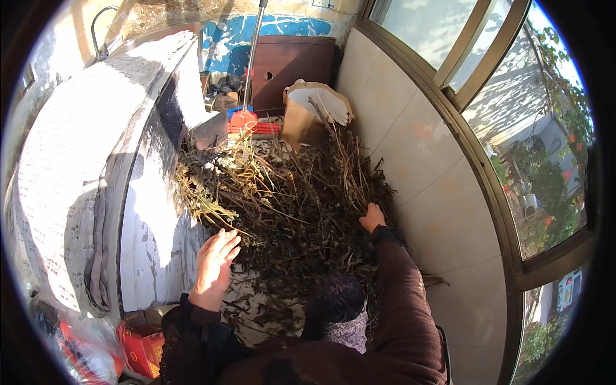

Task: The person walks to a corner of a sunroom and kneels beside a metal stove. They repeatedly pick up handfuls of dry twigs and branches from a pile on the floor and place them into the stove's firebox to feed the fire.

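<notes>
Heap of dried plants (308,199): on the floor (247,285), reaching its right edge at the tiled wall (443,205). My right hand (372,218): curled at the heap's right side; whether it grips any, I cannot tell. My left hand (217,262): fingers extended, by the heap's left side. White cabinet (154,237): floor's left edge. Cardboard box (300,119): far right corner.

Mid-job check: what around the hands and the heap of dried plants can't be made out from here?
All in the head view:
Right hand: fingers partly hidden by the hand itself; whether it grips any dried plants is unclear.
Floor: mostly covered by the dried plants; what lies beneath cannot be seen.
Cardboard box: base hidden behind the dried plants.
Pole: top cut off by the upper edge.
</notes>
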`<state>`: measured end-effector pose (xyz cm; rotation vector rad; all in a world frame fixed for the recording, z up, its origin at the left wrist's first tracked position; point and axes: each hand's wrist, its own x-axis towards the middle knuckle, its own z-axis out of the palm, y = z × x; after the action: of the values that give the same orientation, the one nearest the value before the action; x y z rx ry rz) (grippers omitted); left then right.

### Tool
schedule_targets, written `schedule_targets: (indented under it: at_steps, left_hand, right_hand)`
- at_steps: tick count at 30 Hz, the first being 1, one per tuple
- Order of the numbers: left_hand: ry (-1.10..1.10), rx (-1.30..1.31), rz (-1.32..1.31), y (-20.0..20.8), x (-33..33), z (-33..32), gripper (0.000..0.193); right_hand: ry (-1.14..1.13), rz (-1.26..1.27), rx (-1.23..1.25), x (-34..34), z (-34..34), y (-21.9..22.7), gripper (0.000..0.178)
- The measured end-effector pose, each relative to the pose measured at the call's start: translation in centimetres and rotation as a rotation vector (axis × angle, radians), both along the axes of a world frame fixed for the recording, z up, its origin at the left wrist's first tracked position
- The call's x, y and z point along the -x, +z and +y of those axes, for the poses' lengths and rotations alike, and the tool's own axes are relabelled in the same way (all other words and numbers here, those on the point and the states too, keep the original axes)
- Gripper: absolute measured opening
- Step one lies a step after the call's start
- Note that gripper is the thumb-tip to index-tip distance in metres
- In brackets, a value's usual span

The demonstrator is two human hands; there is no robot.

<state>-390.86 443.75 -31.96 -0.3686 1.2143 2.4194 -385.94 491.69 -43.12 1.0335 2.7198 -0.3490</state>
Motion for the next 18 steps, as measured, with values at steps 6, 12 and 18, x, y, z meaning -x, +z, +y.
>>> schedule_targets:
  at_steps: [6,12,18]
  left_hand:
    - [-0.003,-0.041,0.040,-1.4,0.6,-1.7,0.024]
    - [-0.062,-0.039,0.073,-1.9,0.8,-1.5,0.031]
    - [-0.137,-0.054,0.152,-1.8,1.1,-0.7,0.033]
  right_hand:
    - [0.034,0.124,0.107,-3.1,1.0,5.7,0.074]
    - [0.151,0.345,-0.068,-3.2,3.3,14.5,0.072]
    - [0.175,0.621,-0.097,-1.3,3.0,23.1,0.071]
